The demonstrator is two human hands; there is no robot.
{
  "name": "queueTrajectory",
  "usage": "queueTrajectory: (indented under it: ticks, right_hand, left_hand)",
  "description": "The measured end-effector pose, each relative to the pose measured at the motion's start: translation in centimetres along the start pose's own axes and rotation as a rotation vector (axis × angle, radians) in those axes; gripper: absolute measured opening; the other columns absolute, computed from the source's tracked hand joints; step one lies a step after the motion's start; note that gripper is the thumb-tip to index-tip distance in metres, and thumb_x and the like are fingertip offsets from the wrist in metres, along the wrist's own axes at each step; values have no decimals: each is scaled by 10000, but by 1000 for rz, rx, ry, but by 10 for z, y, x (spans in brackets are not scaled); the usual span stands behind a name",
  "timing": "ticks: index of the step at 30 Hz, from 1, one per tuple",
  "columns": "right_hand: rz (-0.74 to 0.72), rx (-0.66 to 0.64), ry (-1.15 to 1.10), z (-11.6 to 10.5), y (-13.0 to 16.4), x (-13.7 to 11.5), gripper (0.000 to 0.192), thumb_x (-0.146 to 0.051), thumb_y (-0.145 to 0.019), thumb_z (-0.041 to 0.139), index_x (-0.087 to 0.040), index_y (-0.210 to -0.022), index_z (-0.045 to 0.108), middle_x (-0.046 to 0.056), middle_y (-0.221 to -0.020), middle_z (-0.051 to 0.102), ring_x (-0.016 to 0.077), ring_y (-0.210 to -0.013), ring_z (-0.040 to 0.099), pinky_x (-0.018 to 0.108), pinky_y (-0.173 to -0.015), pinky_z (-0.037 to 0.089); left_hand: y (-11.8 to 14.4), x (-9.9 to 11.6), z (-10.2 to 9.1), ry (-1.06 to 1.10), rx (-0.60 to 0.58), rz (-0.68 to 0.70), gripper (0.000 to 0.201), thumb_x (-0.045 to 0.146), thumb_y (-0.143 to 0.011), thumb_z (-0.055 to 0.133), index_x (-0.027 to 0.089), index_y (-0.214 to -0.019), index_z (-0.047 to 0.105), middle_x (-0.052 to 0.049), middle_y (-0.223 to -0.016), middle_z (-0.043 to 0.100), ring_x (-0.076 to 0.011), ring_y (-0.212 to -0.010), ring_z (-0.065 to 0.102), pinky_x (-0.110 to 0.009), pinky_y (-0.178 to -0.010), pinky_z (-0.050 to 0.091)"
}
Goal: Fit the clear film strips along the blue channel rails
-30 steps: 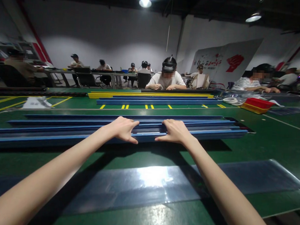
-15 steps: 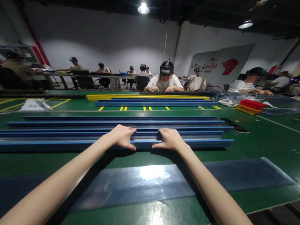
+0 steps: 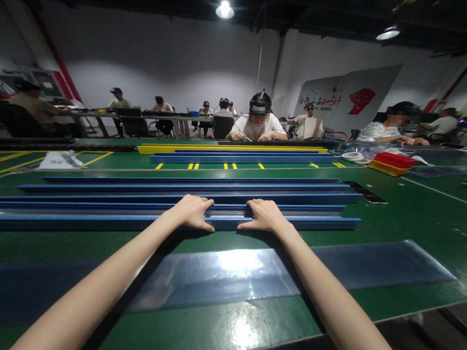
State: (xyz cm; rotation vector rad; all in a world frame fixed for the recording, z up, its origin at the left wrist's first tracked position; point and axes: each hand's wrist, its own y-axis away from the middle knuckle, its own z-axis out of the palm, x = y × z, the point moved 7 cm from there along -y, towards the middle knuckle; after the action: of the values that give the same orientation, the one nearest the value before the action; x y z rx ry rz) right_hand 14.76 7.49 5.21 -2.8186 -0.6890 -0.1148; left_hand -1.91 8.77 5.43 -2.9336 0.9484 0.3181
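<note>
My left hand (image 3: 195, 212) grips the nearest long blue U-shaped channel (image 3: 316, 223), fingers over its far side and thumb at the front wall. A short way to the right, my right hand (image 3: 264, 216) holds the same channel in a matching grip. The channel lies lengthwise across the table, its open side up. Just behind it are more blue channels (image 3: 101, 187), side by side. Between my forearms and partly under them lies a flat, glossy clear strip (image 3: 221, 277). My fingertips are partly hidden behind the channel walls.
The green table (image 3: 409, 219) carries a phone (image 3: 366, 192) at the right, red and yellow trays (image 3: 391, 164) and a white coil (image 3: 352, 157). Yellow channels (image 3: 157, 149) lie farther back. A co-worker (image 3: 258, 119) sits opposite. White paper (image 3: 59, 160) lies at the left.
The nearest blue channel has shifted slightly left and toward me, widening the gap to the channels behind. Both hands keep their grip on it. The view has moved a little.
</note>
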Motion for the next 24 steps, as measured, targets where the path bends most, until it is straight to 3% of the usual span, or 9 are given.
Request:
queueTrajectory:
  ticks: [6, 10, 15, 18, 24]
  right_hand:
    - [-33, -11, -108, -2, 6, 5, 668, -691, -647, 516, -166, -1058, 555, 125, -1043, 609, 264, -957, 567, 320, -755, 415]
    - [-45, 2, -190, -1, 19, 28, 681, -617, -678, 551, -148, -1170, 511, 132, -1117, 575, 257, -1033, 530, 328, -837, 403]
    - [43, 13, -195, 5, 44, 74, 711, -624, -668, 553, -140, -1188, 517, 151, -1135, 564, 281, -1057, 515, 365, -871, 398]
    - [102, 39, -212, 7, 57, 93, 678, -583, -704, 541, -116, -1195, 516, 161, -1134, 565, 279, -1059, 516, 375, -893, 393]
    - [135, 136, -245, 9, 68, 101, 584, -508, -738, 537, -117, -1173, 534, 140, -1138, 577, 253, -1050, 524, 375, -910, 394]
  left_hand:
    - [0, 2, 2, 101, -18, 0, 817, 673, -603, 550, 199, -1254, 417, -116, -1219, 530, -287, -1071, 519, -327, -843, 387]
    - [-9, 24, -3, 199, 9, 47, 801, 693, -703, 427, 191, -1322, 343, -117, -1332, 422, -266, -1192, 418, -331, -949, 322]
    - [-38, 72, -20, 178, 137, 102, 635, 606, -814, 341, 170, -1269, 419, -114, -1247, 504, -265, -1133, 467, -363, -922, 345]
    - [-56, 94, -28, 165, 203, 65, 482, 483, -894, 247, 179, -1140, 529, -97, -1121, 587, -243, -1029, 539, -354, -846, 397]
    - [-72, 119, -25, 158, 279, -31, 446, 425, -909, 226, 168, -1024, 572, -93, -1023, 617, -235, -931, 580, -347, -769, 432]
